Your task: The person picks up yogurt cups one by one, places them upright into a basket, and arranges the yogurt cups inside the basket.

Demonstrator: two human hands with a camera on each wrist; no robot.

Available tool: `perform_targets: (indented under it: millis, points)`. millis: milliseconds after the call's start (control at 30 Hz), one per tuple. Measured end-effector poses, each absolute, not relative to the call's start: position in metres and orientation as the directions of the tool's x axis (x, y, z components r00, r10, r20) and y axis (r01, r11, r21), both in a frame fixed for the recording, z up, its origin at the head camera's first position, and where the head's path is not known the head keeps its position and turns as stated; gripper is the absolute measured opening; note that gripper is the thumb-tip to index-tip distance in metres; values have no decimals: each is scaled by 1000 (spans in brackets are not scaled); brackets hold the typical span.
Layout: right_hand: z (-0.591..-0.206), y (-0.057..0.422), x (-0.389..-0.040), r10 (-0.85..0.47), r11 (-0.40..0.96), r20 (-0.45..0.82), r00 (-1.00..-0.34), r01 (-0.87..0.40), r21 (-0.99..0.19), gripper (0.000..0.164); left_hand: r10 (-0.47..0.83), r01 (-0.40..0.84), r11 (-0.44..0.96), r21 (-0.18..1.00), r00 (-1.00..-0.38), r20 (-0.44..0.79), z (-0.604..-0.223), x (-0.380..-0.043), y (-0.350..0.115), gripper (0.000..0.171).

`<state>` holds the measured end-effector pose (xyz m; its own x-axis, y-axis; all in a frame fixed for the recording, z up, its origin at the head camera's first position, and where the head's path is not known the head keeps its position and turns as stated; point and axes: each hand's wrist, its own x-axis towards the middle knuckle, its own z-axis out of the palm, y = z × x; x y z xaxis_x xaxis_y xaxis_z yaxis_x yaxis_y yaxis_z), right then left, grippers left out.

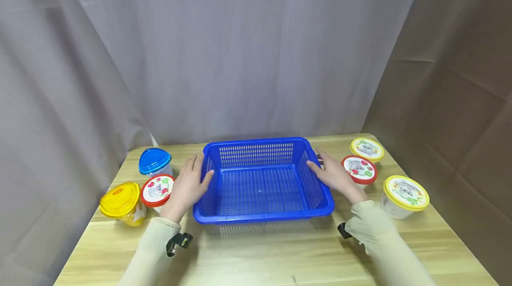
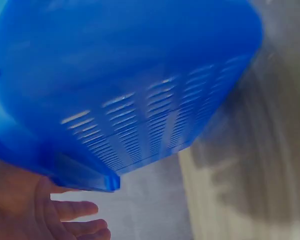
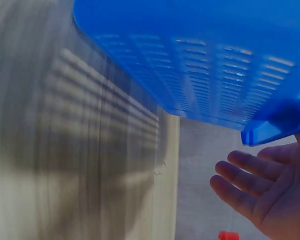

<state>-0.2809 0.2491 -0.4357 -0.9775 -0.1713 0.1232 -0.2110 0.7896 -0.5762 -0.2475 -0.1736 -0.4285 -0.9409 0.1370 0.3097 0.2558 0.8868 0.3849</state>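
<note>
A blue plastic basket (image 1: 260, 218) with slotted walls stands between the two hands in the head view. My left hand (image 1: 189, 188) is at its left rim, thumb toward the inside and fingers outside. The left wrist view shows these fingers (image 2: 77, 210) extended beside the basket's lip (image 2: 85, 172), not curled round it. On the opposite side my right hand (image 1: 334, 172) has its thumb over the right rim. Its other fingers (image 3: 245, 180) are loosely extended below the lip (image 3: 275, 127) in the right wrist view. Whether either palm presses the basket is hard to tell.
Left of the basket stand a blue-lidded tub (image 1: 155, 161), a red-rimmed tub (image 1: 158, 190) and a yellow-lidded tub (image 1: 122, 201). To the right are another red-rimmed tub (image 1: 359, 169) and two yellow-rimmed tubs (image 1: 366, 149), one nearer the front. Grey curtains (image 1: 256, 54) surround the wooden table (image 1: 256, 259).
</note>
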Motion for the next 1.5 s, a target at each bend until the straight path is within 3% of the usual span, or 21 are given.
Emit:
perform_targets:
  millis: [233,633,1067,1300,1500]
  points:
    - [-437,245,-277,-142,758,189,-972,-230,-610,64,70,186,829,527,-970,232,-433,-241,-171,67]
    - [-443,245,-265,-62,748,165,-984,-155,-645,62,-46,66,594,802,-992,116,-454,-235,-170,71]
    - [-419,256,-268,-122,765,213,-969,-229,-602,57,-92,48,544,838,-989,117,-455,-234,-170,72]
    - [-376,293,-259,-66,779,327,-943,-254,-573,54,-102,33,540,841,-989,105,-454,-235,-170,72]
    - [-356,338,-241,42,804,303,-952,-148,-576,63,-100,34,538,842,-989,105,-454,-234,-171,72]
